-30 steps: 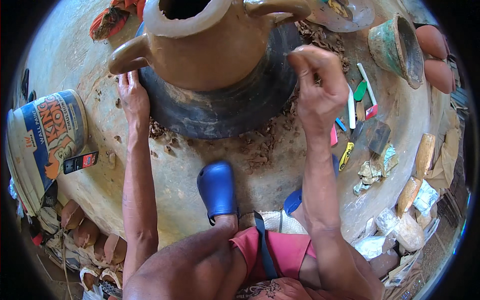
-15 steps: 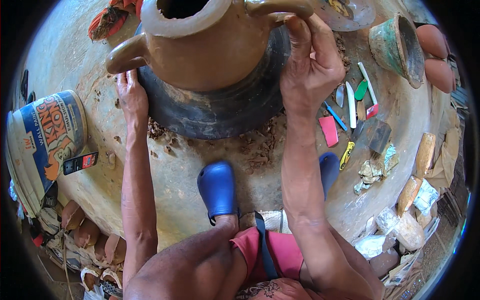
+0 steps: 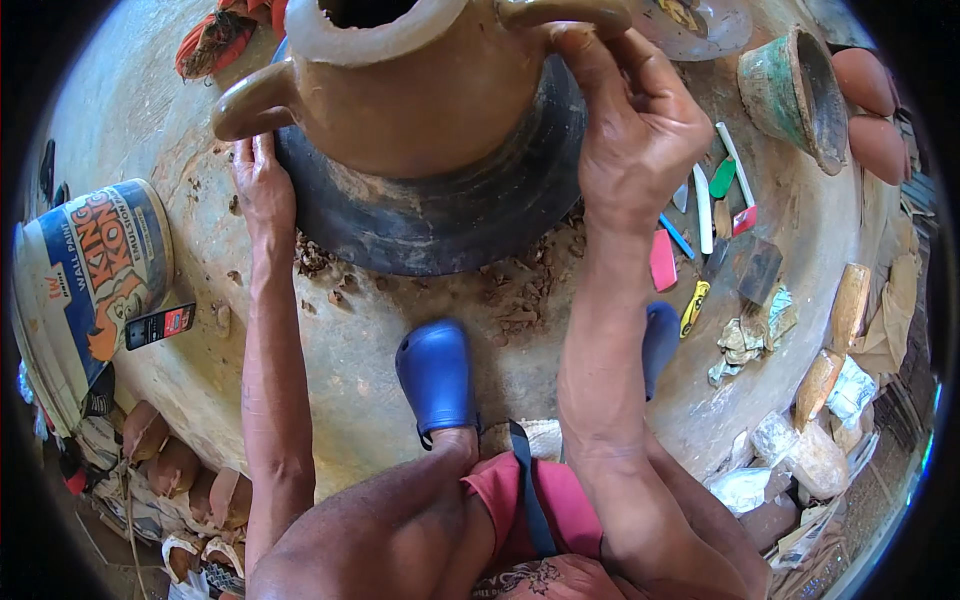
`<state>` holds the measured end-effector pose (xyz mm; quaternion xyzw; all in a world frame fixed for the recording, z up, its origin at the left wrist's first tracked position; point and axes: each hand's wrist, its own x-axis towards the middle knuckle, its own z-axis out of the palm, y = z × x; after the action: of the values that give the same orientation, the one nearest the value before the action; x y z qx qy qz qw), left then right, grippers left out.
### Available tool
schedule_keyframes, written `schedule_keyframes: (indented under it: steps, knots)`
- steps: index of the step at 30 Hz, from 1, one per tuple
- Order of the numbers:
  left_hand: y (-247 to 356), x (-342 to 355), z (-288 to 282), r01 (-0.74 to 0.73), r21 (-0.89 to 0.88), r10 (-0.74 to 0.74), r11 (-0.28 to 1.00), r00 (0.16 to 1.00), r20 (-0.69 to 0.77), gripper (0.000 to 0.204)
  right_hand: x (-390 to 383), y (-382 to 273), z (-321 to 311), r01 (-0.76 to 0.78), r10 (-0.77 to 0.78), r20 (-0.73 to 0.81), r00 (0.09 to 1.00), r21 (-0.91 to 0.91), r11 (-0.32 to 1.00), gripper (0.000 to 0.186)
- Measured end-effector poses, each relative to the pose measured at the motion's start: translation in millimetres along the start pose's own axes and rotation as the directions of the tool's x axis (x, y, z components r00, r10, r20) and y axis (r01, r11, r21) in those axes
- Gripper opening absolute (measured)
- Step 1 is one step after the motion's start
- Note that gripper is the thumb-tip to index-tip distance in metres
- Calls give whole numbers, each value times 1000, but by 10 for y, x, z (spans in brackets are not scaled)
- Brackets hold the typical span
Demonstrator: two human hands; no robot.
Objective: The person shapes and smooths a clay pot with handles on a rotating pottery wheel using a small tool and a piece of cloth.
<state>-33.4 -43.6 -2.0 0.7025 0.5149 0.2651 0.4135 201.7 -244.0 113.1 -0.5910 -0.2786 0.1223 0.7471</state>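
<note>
A brown, damp-looking clay pot [image 3: 400,115] with a wide mouth and a looped handle on each side stands on a dark round turntable [image 3: 425,235]. My right hand [image 3: 645,140] is closed at the pot's right handle [image 3: 575,14], thumb against its underside and fingers curled behind. At the turntable's left edge, below the left handle [image 3: 250,103], is my left hand [image 3: 266,195]. Its visible fingers are stretched out along the rim, and the handle hides their tips.
Small tools, including a blue-handled one [image 3: 677,236] and a yellow cutter [image 3: 694,309], lie right. A green-stained vessel [image 3: 790,100] tilts beyond them. At left are a paint bucket [image 3: 100,270] and a phone [image 3: 160,326]. Clay scraps [image 3: 520,315] litter the floor near my blue clog [image 3: 437,375].
My right hand has shifted a little to the right, its wrist turning beside the handle. The pot has turned or moved very slightly. My left hand stays in place.
</note>
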Motion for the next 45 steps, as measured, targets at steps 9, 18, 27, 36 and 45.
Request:
schedule_keyframes:
  steps: [9,18,27,36,45]
  knots:
    - [-155,42,-12,-85,32,85,996,996,2,43,-93,-207,71,-250,214,-166,963,-246,936,26]
    - [-92,80,19,-60,-25,60,998,998,-12,41,118,-52,-265,-4,12,50,999,-159,987,27]
    - [-131,104,10,-42,-72,42,997,999,9,42,-106,-54,-339,93,-181,-209,961,-372,923,18]
    - [-148,117,40,8,-146,-5,989,1000,15,41,-78,-178,314,129,-263,-249,932,-452,883,28]
    - [-14,55,18,-51,-5,51,999,999,12,43,-185,-298,321,-188,63,-472,880,-224,956,37]
